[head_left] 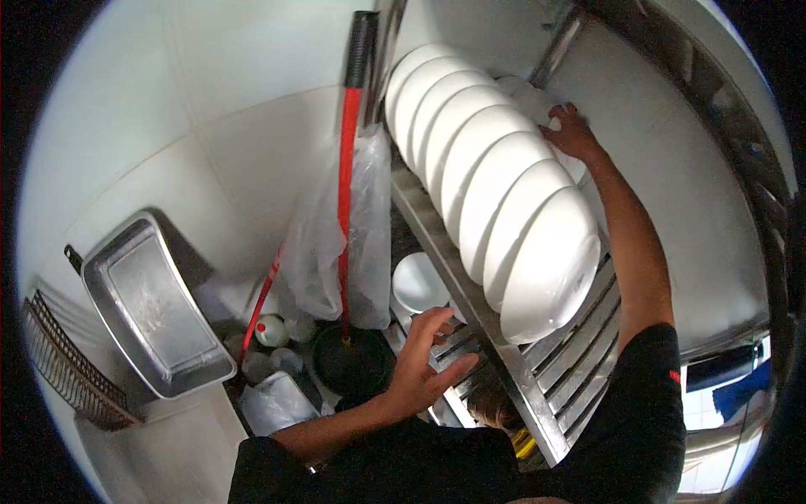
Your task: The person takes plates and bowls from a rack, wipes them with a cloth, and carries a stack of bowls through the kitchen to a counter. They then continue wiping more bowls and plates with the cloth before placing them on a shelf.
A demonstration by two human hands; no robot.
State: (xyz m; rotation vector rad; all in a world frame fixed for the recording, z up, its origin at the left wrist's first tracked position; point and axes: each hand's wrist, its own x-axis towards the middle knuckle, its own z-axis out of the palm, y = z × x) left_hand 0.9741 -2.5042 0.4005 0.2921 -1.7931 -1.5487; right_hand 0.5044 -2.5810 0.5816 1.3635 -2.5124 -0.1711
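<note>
A row of several white plates or shallow bowls [550, 265] stands on edge, leaning together on a slatted metal rack [453, 252]. My right hand [574, 134] reaches behind the row at its far end. Its fingers are curled on the edge of a white dish [531, 101], which is mostly hidden and looks translucent or blurred. Below the rack's front edge, my left hand [430, 365] is held out with thumb and fingers apart and nothing in it. A round white bowl [420, 282] sits on a lower level just beyond the left hand.
A red-handled pole [348, 168] stands by a plastic bag [369, 227] and a dark bucket [348, 361]. To the left are a metal pan [159, 302], a brown basket [75, 370] and a white bottle [270, 330]. Tiled walls enclose the corner.
</note>
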